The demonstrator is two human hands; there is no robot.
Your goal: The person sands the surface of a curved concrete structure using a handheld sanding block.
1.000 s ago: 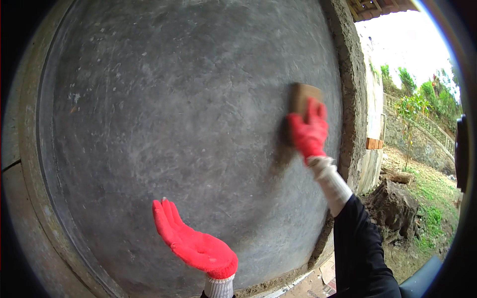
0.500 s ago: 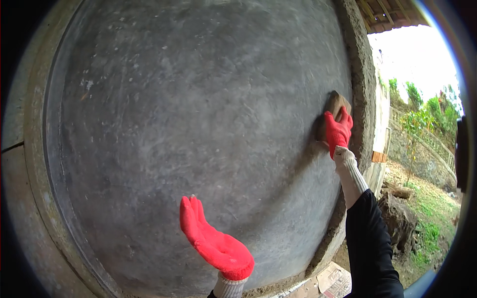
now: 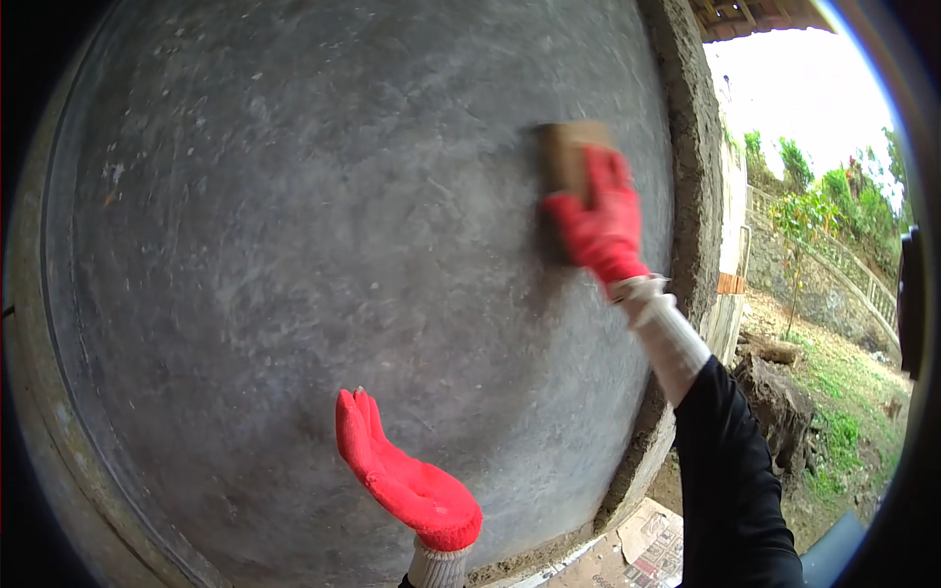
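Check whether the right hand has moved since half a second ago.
Yes, left: the right hand is farther from the rough edge on its right.

Brown rectangular block (image 3: 566, 165): blurred, long side roughly vertical, gripped, up against the wall (image 3: 323, 255) at upper right. Wall: dark grey, mottled, pale scuffs and specks.

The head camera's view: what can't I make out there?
All in the head view:
Wall-side face of the brown, wooden-looking rectangular block: hidden by its own bulk, turned toward the dark grey plaster-like wall; its edges are motion-blurred.
Palm of the red-gloved right hand: hidden by the hand's back.
Forearm of the red-gloved left hand: mostly cut off by the lower edge.
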